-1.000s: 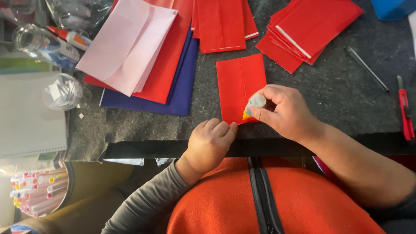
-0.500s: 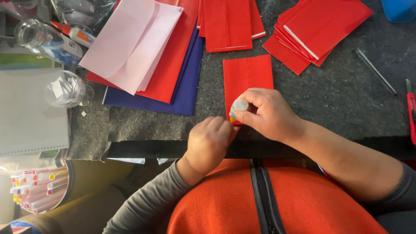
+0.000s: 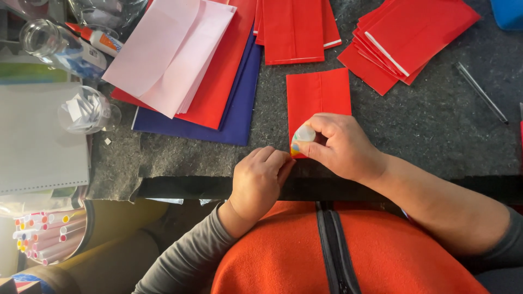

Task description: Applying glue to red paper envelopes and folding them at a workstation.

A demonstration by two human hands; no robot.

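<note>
Head view looks straight down on a dark felt-covered counter (image 3: 436, 125) where a folded red paper piece (image 3: 318, 95) lies flat just beyond the near edge. The right hand (image 3: 340, 144) is closed around a small glue bottle (image 3: 303, 136), fingers wrapped on its body, with the tip pressed down at the near left corner of the red paper. The left hand (image 3: 260, 179) is curled shut with its fingertips touching that same lower edge, seemingly pinning it; it grips nothing that I can see.

The red paper looks thin, light and creased, so it will likely slide on the felt and bend if lifted by one corner. It is best held down flat at the edge, or picked up along the fold. The bottle looks like soft plastic, easy to squeeze at mid-body.

Further back lie a stack of red folded pieces (image 3: 406, 43), another red folded piece (image 3: 297, 30), pink sheets (image 3: 169, 51) over red and blue sheets (image 3: 239, 114), and a pen (image 3: 481, 91). At left stand a clear cup of paper scraps (image 3: 87, 111) and a notebook (image 3: 38, 141).
</note>
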